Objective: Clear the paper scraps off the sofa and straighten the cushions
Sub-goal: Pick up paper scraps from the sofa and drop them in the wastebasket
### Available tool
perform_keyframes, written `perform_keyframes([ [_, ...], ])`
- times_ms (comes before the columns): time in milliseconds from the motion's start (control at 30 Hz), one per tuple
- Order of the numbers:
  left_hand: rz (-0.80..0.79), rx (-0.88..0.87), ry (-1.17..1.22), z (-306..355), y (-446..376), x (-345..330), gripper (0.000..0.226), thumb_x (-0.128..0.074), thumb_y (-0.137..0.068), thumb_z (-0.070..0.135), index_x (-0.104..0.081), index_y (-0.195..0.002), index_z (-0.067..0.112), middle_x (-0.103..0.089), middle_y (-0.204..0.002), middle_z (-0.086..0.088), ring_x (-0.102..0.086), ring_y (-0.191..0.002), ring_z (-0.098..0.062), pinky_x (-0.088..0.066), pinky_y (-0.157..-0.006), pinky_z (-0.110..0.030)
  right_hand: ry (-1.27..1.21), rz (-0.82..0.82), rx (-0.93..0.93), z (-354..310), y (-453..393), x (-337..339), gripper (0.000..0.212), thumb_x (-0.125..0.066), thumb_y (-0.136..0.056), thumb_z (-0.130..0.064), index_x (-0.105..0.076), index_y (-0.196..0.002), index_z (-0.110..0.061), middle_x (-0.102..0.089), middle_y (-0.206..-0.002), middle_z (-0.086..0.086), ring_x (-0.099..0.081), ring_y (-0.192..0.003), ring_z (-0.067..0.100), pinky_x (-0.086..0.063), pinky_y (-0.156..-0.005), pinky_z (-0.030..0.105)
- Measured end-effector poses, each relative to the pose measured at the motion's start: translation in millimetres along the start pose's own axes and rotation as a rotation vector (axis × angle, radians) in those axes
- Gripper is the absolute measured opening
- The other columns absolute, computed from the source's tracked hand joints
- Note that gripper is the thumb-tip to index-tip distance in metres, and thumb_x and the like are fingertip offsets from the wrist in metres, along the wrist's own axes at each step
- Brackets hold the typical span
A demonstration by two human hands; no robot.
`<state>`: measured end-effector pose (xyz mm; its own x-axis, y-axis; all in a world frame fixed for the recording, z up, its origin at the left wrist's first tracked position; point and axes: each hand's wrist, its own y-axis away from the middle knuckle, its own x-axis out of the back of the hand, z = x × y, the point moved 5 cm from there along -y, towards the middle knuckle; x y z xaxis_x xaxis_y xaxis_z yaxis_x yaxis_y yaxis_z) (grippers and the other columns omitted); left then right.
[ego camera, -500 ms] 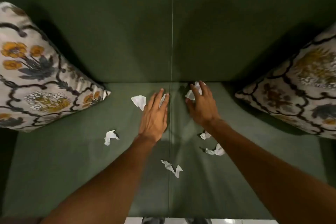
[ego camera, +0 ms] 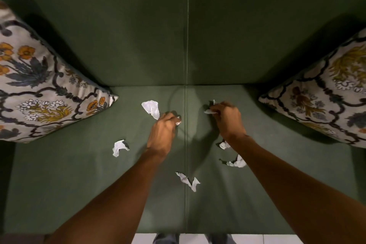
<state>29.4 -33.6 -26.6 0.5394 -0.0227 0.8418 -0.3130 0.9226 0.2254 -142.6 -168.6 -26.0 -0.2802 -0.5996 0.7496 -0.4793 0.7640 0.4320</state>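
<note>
Clutching paper scraps, left hand (ego camera: 163, 131) and right hand (ego camera: 227, 120), both fisted, on the green sofa (ego camera: 79, 184).

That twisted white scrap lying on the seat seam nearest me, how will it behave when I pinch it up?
The twisted scrap looks thin and crumpled, so it is probably very light and floppy, sagging from whichever end is pinched. Its torn, narrow middle suggests it might rip if tugged. It lies on the seam of the sofa, so a push could wedge it in; lifting seems safer.
</note>
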Motion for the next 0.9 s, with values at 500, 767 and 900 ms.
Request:
perform_keyframes([
  [500, 0.088, 0.212, 0.072, -23, 110, 35, 0.013, -0.079, -0.088, 0.01, -0.083, -0.098, 0.018, -0.065, -0.102, -0.002, -0.062, -0.099, -0.028, -0.057, -0.081, -0.038, -0.262, 0.028, 0.015, -19, 127, -27, 0.008, -0.079, -0.095, -0.017, -0.083, -0.096, -0.01, -0.059, -0.145, 0.011, -0.046, -0.145, 0.031, -0.032, -0.126, 0.044],
  [767, 0.036, 0.193, 0.045, -27, 127, 5, 0.015, -0.078, -0.084, 0.0, -0.08, -0.091, 0.013, -0.07, -0.124, -0.008, -0.061, -0.117, -0.032, -0.057, -0.095, -0.041, -0.127, 0.018, -0.22, 21, 129, -39, 0.019, -0.067, -0.103, -0.023, -0.076, -0.118, -0.014, -0.03, -0.174, 0.008, -0.022, -0.165, 0.033, -0.013, -0.136, 0.054],
  [900, 0.016, 0.226, 0.059, -34, 127, -15, 0.012, -0.071, -0.088, -0.006, -0.076, -0.092, 0.004, -0.066, -0.112, -0.011, -0.062, -0.106, -0.031, -0.058, -0.09, -0.045, -0.067, 0.013, -0.212, 34, 123, -44, 0.029, -0.062, -0.106, -0.019, -0.07, -0.131, -0.006, -0.05, -0.153, 0.013, -0.051, -0.142, 0.031, -0.039, -0.127, 0.051],
])
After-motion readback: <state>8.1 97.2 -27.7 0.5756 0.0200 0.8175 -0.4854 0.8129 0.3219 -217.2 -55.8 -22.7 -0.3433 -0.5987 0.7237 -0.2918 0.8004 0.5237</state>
